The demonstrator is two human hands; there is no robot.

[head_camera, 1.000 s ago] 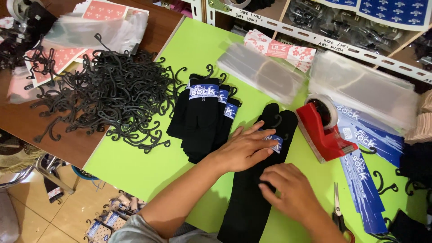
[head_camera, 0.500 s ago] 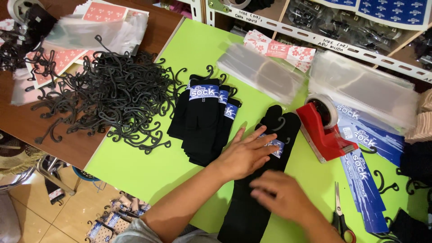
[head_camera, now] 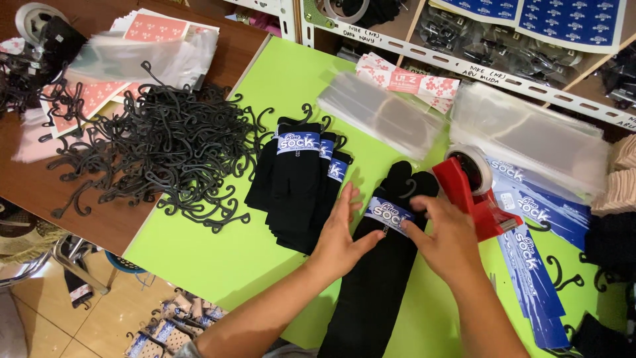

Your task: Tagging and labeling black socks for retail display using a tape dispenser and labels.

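Socks: black pair, soft, light, limp; grip at blue paper band, left of tape dispenser.
Left hand: flat, spread against the pair's edge.
Right hand: fingertips pinching the band.

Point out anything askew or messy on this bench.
The black hooks lie in a tangled heap, spilling from the brown table onto the green board. The label between both hands sits slanted across the sock.

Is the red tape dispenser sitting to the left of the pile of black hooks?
No, the red tape dispenser stands on the green table far to the right of the pile of black hooks, beside the right hand.
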